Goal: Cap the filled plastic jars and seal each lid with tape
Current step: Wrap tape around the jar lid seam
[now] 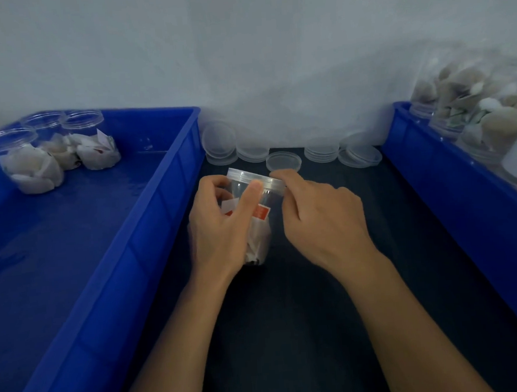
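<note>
A clear plastic jar [260, 226] holding white packets and a red-and-white label stands on the dark table between two blue bins. A clear lid [256, 180] sits on its top. My left hand [222, 225] grips the jar's body, its thumb pressed up against the lid's rim. My right hand [322, 219] pinches the lid's right edge with curled fingers. Whether tape is on the rim cannot be made out.
Several loose clear lids [283, 161] lie stacked along the wall behind the jar. The left blue bin [171, 183] holds three capped filled jars [57, 150] in its far corner. The right blue bin [425, 170] is piled with filled jars [472, 107].
</note>
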Action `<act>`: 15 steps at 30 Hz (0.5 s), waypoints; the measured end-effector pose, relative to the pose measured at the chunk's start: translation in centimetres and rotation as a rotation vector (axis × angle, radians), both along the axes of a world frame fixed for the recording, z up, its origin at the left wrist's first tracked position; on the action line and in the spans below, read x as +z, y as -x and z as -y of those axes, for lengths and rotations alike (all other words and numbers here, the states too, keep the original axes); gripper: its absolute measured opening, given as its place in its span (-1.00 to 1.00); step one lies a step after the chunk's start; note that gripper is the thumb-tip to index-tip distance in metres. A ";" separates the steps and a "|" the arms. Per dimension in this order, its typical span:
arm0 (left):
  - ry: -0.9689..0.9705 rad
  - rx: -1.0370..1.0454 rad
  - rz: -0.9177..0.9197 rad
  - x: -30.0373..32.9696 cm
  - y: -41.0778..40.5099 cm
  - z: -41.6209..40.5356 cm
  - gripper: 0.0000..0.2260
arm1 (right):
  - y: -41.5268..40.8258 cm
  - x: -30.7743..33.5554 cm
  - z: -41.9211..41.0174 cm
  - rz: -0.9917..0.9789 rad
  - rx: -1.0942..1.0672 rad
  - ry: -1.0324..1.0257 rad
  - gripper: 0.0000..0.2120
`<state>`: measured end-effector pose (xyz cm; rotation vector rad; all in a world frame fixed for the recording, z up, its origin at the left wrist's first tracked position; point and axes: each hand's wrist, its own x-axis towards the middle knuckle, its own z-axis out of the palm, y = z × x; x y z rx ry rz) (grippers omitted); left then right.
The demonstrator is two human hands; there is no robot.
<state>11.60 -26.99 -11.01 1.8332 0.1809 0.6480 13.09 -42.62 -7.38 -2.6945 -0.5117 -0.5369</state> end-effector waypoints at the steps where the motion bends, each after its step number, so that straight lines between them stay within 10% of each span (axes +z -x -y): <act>1: -0.009 -0.001 -0.014 0.0 0.0 0.0 -0.60 | -0.1 -0.1 0.1 -0.007 0.005 -0.010 -0.60; 15: -0.300 0.115 -0.076 0.7 0.6 0.4 -0.31 | 0.0 -0.4 -0.7 -0.097 0.084 -0.265 -0.66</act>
